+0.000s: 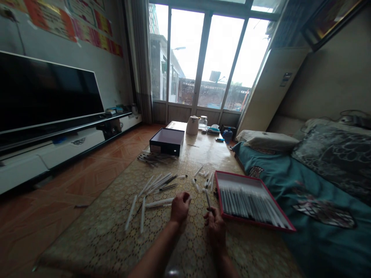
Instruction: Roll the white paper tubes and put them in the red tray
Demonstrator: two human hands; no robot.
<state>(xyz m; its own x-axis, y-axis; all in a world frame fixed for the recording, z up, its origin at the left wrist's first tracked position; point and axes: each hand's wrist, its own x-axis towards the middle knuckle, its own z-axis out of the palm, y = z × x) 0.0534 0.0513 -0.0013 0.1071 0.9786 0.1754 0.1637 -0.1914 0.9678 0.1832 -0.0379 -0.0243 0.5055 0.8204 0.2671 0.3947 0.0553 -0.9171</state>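
Observation:
My left hand (180, 208) is closed in a pinch above the table, with a small pale bit at its fingertips that I cannot make out. In my right hand (217, 228) a thin dark pen (207, 199) stands up from the fingers, tilted away from me. Right beside that hand lies a shallow red-edged box (255, 178) holding a row of many pens (246, 202). White pen tubes (158, 184) are scattered left of my left hand. Small white caps (207, 174) lie beyond both hands.
The long table has a patterned cover (101, 235). Further off are a dark open box (165, 148), thin dark sticks (152, 158), a kettle (192, 125), a glass jar (203, 122) and a tissue pack (213, 129). A bed with teal cover (269, 164) borders the right.

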